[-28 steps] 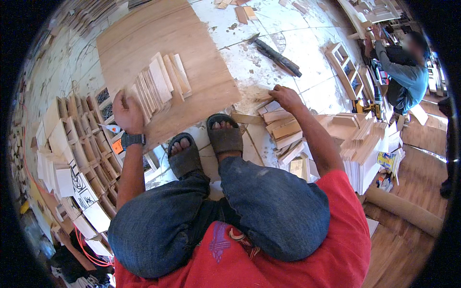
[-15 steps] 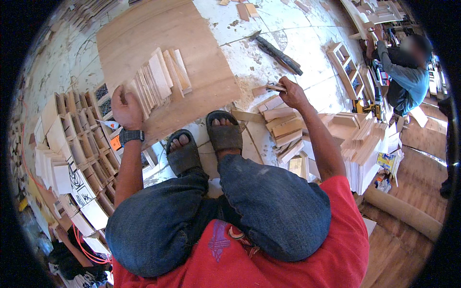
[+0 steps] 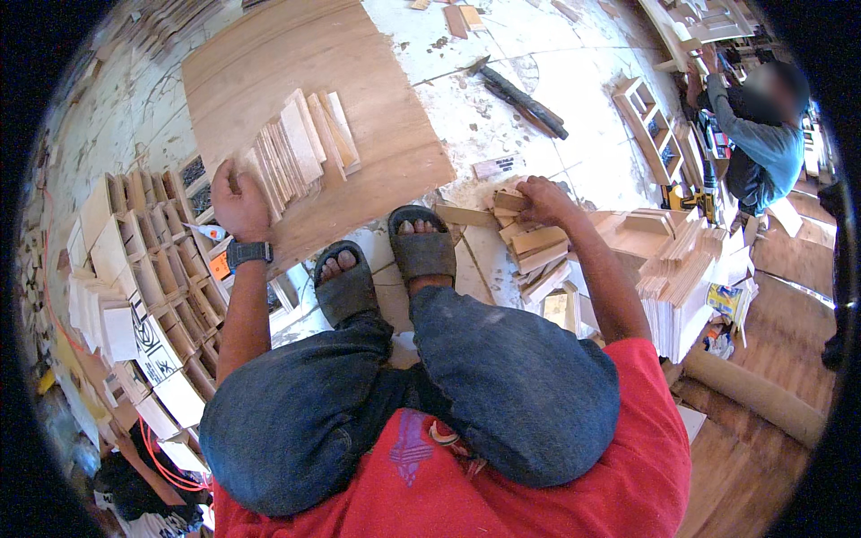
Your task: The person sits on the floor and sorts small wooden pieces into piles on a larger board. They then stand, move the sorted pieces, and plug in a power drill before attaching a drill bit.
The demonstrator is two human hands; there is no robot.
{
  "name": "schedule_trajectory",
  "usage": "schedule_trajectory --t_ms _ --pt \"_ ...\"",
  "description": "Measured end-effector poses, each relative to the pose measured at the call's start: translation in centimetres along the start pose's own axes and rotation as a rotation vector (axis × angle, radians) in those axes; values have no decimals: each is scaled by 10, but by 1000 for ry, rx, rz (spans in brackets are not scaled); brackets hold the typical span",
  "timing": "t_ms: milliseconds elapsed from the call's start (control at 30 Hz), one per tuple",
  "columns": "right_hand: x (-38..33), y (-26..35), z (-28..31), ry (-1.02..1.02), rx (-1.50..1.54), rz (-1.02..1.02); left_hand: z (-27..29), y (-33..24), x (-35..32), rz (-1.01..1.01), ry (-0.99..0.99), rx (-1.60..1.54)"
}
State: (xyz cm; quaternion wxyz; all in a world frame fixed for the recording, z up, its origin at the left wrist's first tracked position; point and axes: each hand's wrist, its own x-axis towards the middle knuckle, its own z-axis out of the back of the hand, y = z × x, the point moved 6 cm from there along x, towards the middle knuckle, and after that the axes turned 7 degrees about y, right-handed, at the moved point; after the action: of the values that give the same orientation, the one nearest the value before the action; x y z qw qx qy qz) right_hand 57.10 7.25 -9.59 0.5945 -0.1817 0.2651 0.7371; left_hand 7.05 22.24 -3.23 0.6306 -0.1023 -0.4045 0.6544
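My left hand [image 3: 240, 206], with a dark watch on the wrist, rests beside a row of thin wooden slats [image 3: 287, 148]. Its fingers are loosely curved and the thumb stands apart, with nothing held. The slats lean together on a plywood sheet [image 3: 386, 134]. Over on the right, my right hand [image 3: 545, 201] is closed at the top end of a pile of short wooden pieces [image 3: 536, 242], its fingers on a small wooden piece [image 3: 509, 200]. Part of that piece is hidden by the fingers. A pale printed wooden piece [image 3: 499, 167] lies on the floor just beyond.
A hammer [image 3: 520, 99] lies beyond my right hand. Stacked wooden compartment frames [image 3: 157, 260] and a glue bottle [image 3: 212, 231] are at left. On the right are stacked boards [image 3: 677, 287], a yellow drill [image 3: 689, 202], a cardboard tube [image 3: 753, 394] and a crouching co-worker [image 3: 776, 148].
My right hand has moved down and nearer, bringing the small wooden piece onto the pile. The pale printed piece on the floor now shows fully. My left hand has hardly moved.
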Motion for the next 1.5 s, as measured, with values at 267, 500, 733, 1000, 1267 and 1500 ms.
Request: schedule_trajectory --t_ms 267,500,733,1000,1267,1500 --pt "42 83 6 -191 381 -139 -3 3 0 57 16 -35" --pt "33 115 -30 -296 296 -362 2 -4 -1 4 -37 -32" --pt "3 119 -55 -303 548 -511 4 -8 0 17 -46 -48" --pt "26 94 87 -605 1339 -213 0 -3 -2 -4 -43 -20" --pt "117 229 145 -463 708 -144 1 -4 -1 -40 -6 -6" --pt "89 114 127 -932 673 15 -1 -1 -2 -38 3 -91"
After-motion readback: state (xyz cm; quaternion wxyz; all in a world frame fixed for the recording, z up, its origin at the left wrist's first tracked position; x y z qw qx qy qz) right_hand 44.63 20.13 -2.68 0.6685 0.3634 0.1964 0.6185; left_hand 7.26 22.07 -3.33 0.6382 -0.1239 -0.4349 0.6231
